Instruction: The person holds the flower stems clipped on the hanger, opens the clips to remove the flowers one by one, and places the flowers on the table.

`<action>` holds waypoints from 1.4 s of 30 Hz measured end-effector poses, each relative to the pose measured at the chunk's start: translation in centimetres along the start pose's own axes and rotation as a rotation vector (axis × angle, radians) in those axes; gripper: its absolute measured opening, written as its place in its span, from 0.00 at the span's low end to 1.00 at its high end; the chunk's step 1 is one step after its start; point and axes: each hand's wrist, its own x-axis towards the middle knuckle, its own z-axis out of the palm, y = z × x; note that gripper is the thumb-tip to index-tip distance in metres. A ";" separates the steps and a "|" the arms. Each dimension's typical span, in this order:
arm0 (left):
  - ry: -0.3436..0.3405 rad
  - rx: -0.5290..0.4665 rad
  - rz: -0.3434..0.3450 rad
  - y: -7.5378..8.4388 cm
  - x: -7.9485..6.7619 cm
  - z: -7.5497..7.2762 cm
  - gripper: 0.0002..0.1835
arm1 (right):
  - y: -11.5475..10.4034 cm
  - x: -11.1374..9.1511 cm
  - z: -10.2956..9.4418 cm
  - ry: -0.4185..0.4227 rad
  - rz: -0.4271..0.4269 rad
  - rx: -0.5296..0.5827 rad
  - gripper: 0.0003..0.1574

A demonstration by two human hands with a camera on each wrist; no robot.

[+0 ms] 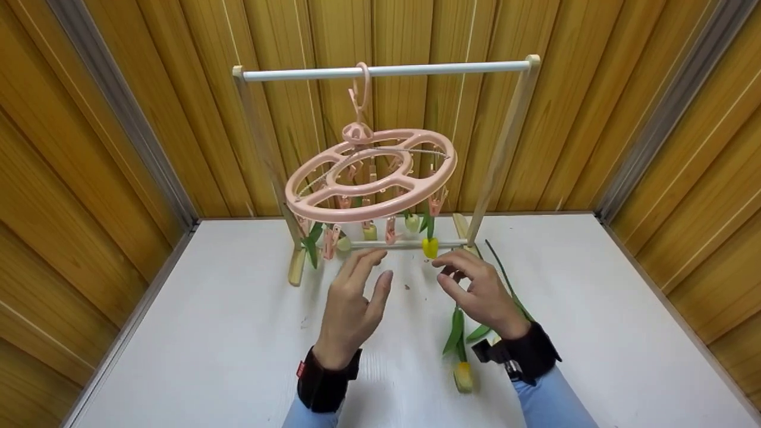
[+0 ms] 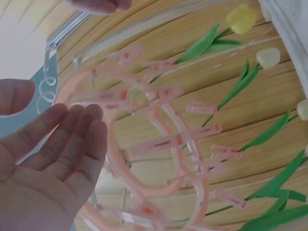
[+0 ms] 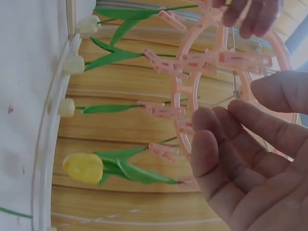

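Note:
A pink round clip hanger hangs by its hook from a white rod, tilted down to the left. Pink clothespins dangle from its rings, and several tulips hang head down from them, among them a yellow tulip at the right and white tulips further along. My left hand is in front of the hanger, fingers extended and thumb apart, holding nothing. Facing it, my right hand has loosely bent fingers and nothing between them. The right fingertips are close to the yellow bloom in the head view.
The stand has wooden side posts and a white top rod. On the white table lie a yellow-tipped tulip and another green stem, partly hidden by my right arm. Wood-patterned walls enclose the table.

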 end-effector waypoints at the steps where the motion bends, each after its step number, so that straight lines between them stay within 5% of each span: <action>1: 0.039 -0.001 0.007 0.0 0.1 -0.3 0.15 | -0.1 0.2 0.2 0.004 -0.004 0.008 0.13; 6: 0.247 0.014 -0.030 -0.9 0.4 -1.4 0.13 | -0.6 1.0 1.0 0.029 0.001 0.035 0.13; 12: 0.385 0.034 -0.212 -2.6 0.5 -1.4 0.14 | -0.6 2.0 1.7 0.067 0.006 0.072 0.11; 16: 0.366 0.025 -0.299 -3.6 0.4 -1.3 0.20 | -0.6 2.4 2.1 0.070 -0.002 0.108 0.11; 27: 0.244 -0.125 -0.386 -4.1 0.1 -1.1 0.26 | -1.2 2.9 3.8 0.051 0.009 0.148 0.12; 42: 0.159 -0.145 -0.367 -2.4 0.3 -0.9 0.21 | -1.8 3.4 6.2 0.102 -0.028 0.167 0.17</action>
